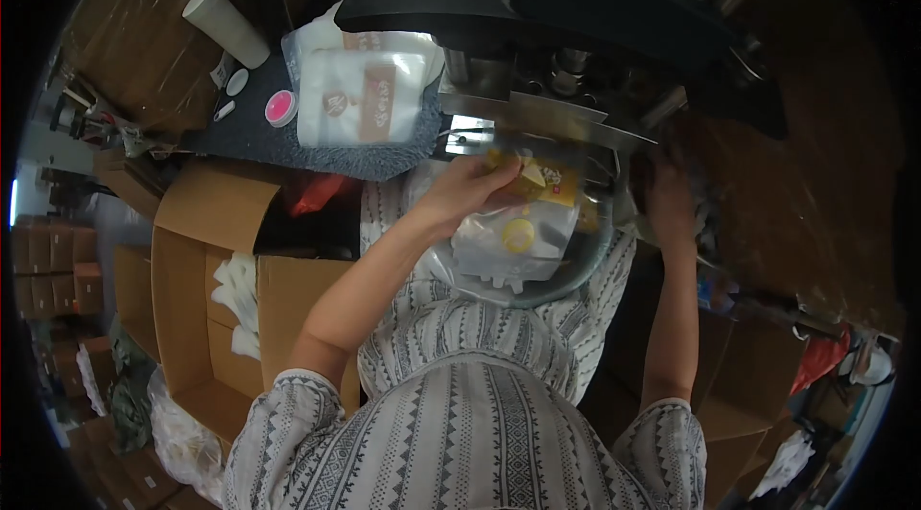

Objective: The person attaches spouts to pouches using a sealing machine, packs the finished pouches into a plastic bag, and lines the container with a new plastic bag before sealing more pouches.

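My left hand [467, 191] is closed, with thumb and fingers pinching the top of a translucent plastic pouch [531, 182] with a yellow printed panel, just in front of the press machine [566, 97]. Under it, more clear pouches [513, 246], one with a round yellow print, rest in a round basin [580, 275] on my lap. Off to the right of the machine, my right hand [669, 195] reaches forward into shadow beside some blurred, pale material. Its fingers are too dark and smeared to make out.
White printed pouches [363, 99] lie on the blue-grey mat left of the machine, near a pink-topped round tub [281, 108] and a white cup [225, 25]. An open cardboard box [206, 318] holding white pieces stands at my left. Another box [748, 376] is at my right.
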### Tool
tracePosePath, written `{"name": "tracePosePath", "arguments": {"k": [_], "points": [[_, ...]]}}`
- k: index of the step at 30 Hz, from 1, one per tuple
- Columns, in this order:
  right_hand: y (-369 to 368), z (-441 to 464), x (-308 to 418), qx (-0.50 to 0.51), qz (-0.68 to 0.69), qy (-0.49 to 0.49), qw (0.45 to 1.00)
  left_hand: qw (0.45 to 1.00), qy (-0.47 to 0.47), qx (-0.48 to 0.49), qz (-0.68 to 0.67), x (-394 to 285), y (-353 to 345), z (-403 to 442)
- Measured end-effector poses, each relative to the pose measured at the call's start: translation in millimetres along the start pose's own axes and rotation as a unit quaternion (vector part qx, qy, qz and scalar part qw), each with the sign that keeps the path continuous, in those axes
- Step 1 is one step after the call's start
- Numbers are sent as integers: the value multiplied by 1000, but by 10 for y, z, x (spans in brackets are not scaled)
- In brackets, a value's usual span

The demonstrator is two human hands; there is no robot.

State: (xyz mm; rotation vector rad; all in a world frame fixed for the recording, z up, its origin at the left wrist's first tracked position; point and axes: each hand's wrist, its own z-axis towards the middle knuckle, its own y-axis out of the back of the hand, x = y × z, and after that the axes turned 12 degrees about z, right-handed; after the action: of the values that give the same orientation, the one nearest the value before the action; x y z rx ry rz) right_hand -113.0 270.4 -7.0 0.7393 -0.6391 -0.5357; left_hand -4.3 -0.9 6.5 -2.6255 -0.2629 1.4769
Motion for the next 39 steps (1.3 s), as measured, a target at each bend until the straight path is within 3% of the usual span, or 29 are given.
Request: {"name": "tracePosePath", "arguments": {"k": [2,3,4,5,6,8,10,12,13,14,15,16,17,18,20,21,23,24,26,27,28,30,31,32,33,34,37,39], "points": [[-35,-55,-91,144,-23,-200,969,958,-107,-60,257,-24,256,-104],[-18,-33,-51,143,-22,-201,969,907,-175,-187,333,-78,378,-164],[22,0,23,122,-6,-211,970,831,-236,-307,399,-134,527,-226],[44,4,67,102,10,-220,970,614,-321,-397,602,-33,819,-158],[25,-13,42,102,10,-222,970,614,-321,-396,603,131,876,-129],[-33,-12,-40,82,46,-163,982,416,-291,-398,764,401,886,-187],[-14,17,38,84,31,-179,980,426,-328,-374,756,437,888,-261],[91,32,116,96,16,-188,977,576,-275,-346,688,422,983,-392],[191,27,167,103,53,-190,975,606,-273,-345,663,342,984,-498],[299,40,224,110,91,-191,971,606,-273,-349,660,325,960,-557],[424,86,356,111,91,-188,972,642,-268,-366,618,327,937,-610],[533,140,572,140,218,-244,934,675,-261,-382,574,338,915,-661],[541,160,762,167,341,-299,875,649,-323,-406,556,353,784,-667],[459,153,937,171,342,-303,873,653,-339,-387,556,303,610,-729],[313,218,1228,161,387,-107,902,652,-366,-362,556,143,363,-810],[277,250,1287,160,388,-102,902,650,-367,-365,556,93,316,-839],[226,283,1359,114,309,32,944,665,-381,-319,558,43,258,-893],[217,282,1363,113,310,32,943,664,-381,-319,559,60,239,-886],[218,254,1361,193,369,43,908,686,-401,-210,570,149,191,-841],[203,239,1333,193,368,43,909,724,-375,-189,547,203,150,-796],[171,217,1284,201,385,-8,901,724,-377,-190,546,227,119,-733],[141,195,1208,208,400,-58,891,805,-324,-89,489,249,73,-589],[139,189,1173,171,411,-126,886,805,-325,-89,489,275,52,-489],[152,182,1138,133,419,-194,877,890,-206,-70,401,296,32,-368],[185,170,1096,132,418,-194,878,949,-81,-48,302,277,11,-266],[225,156,1048,119,396,-198,889,949,-83,-47,302,208,4,-172],[330,56,961,109,358,-205,904,995,-61,-49,58,25,-64,8],[395,-43,886,115,341,-207,910,994,-58,-31,90,48,-31,67]]}}
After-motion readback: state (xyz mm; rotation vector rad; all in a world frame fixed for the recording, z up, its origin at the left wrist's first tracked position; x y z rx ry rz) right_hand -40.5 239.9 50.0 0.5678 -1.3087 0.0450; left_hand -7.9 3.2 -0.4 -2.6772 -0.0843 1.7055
